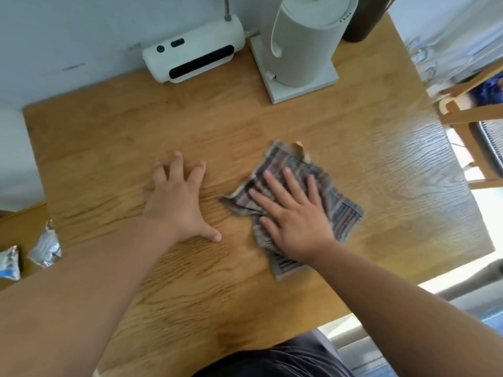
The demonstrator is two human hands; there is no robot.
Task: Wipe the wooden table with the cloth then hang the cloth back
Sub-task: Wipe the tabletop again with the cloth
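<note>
A striped grey-and-purple cloth point(337, 197) lies crumpled on the wooden table point(381, 148), right of the middle. My right hand point(295, 216) presses flat on the cloth with its fingers spread. My left hand point(178, 202) rests on the bare wood just left of the cloth, fingers apart, holding nothing. A small tan scrap point(302, 151) sits at the cloth's far corner. The picture is blurred by motion.
A white device with black slots point(196, 54) lies at the table's back edge. A white kettle on a square base point(302, 47) stands beside it. A wooden chair point(468, 110) is at the right. Foil packets point(43, 248) lie at the left.
</note>
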